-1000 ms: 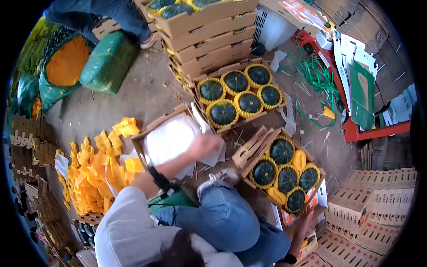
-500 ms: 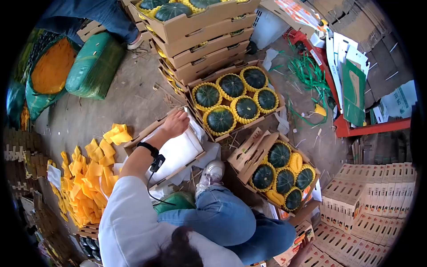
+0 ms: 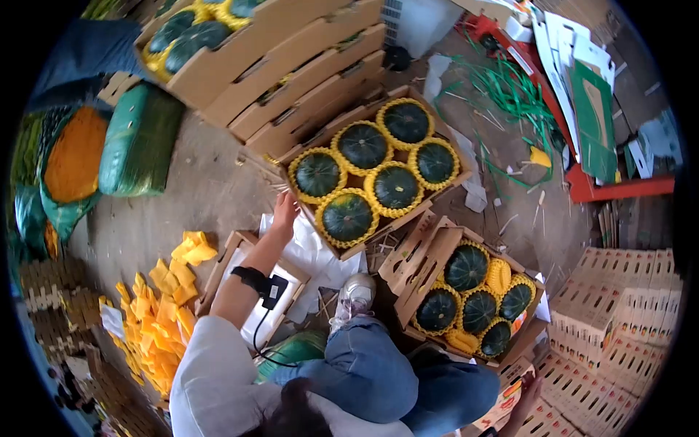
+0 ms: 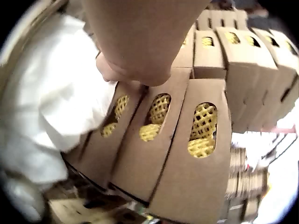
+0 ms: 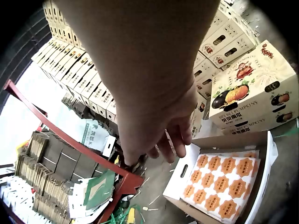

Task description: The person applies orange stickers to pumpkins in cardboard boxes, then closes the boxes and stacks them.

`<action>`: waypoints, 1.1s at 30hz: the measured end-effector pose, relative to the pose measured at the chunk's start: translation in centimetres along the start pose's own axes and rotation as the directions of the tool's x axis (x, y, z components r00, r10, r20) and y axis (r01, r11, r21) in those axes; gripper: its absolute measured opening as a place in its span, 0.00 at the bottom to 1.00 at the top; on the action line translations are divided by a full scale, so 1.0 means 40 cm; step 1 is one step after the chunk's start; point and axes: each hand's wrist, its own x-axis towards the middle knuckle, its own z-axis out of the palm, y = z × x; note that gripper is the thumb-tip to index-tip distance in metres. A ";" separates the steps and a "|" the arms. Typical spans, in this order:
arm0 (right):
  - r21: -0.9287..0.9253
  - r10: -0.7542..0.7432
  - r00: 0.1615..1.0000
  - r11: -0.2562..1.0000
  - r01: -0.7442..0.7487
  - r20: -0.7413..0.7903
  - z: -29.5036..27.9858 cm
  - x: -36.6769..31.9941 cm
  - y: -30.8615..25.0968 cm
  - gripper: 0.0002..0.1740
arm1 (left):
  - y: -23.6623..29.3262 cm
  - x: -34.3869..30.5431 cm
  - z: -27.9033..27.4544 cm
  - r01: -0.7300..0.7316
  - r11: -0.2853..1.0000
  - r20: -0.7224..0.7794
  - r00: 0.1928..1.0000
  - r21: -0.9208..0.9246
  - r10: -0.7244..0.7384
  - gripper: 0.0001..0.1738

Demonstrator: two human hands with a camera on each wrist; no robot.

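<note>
My left hand (image 3: 284,210) reaches out to the near left corner of a cardboard box (image 3: 411,216) that holds six dark green pumpkins in yellow nets. In the left wrist view its fingers (image 4: 110,70) curl at the top edge of the box wall (image 4: 187,177), whose handle holes show yellow net, right beside white paper (image 4: 42,107). My right hand (image 3: 526,390) hangs low at the right with loose fingers (image 5: 173,140) and holds nothing. Below it lies a sheet of orange stickers (image 5: 224,182), near a printed pumpkin carton (image 5: 247,93).
A paper-lined box (image 3: 218,266) lies under my left forearm. A second pumpkin box (image 3: 419,255) sits by my knee (image 3: 371,371). Stacked pumpkin boxes (image 3: 291,65) stand behind, yellow nets (image 3: 156,320) at left, green sacks (image 3: 138,138), green straps (image 3: 510,95), flat cartons (image 3: 619,320).
My left hand left the paper-lined box, moved past its far edge and now reaches the corner of the six-pumpkin box. The head view has swung closer to the boxes.
</note>
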 end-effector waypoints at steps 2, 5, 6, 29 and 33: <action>-0.001 -0.025 0.999 1.000 0.025 -0.032 -0.010 -0.001 0.004 0.27 | -0.025 0.016 0.047 0.189 0.969 -0.012 0.981 -0.156 -0.194 0.17; 0.089 0.018 0.999 0.996 -0.022 0.036 -0.043 0.009 0.062 0.24 | -0.051 0.022 0.086 0.226 0.941 0.078 0.974 -0.253 -0.213 0.18; 0.093 0.051 0.999 0.994 -0.052 0.006 -0.021 0.004 0.060 0.24 | -0.048 0.020 0.088 0.216 0.942 0.096 0.976 -0.256 -0.198 0.18; -0.224 -0.265 0.805 0.872 0.435 0.531 0.293 0.454 -0.516 0.29 | 0.073 0.037 0.695 0.168 0.985 0.796 0.591 0.040 -0.133 0.27; -0.114 -0.172 0.834 0.956 0.269 0.524 0.333 0.468 -0.401 0.28 | 0.010 0.023 0.819 0.130 0.971 0.653 0.721 0.201 -0.232 0.31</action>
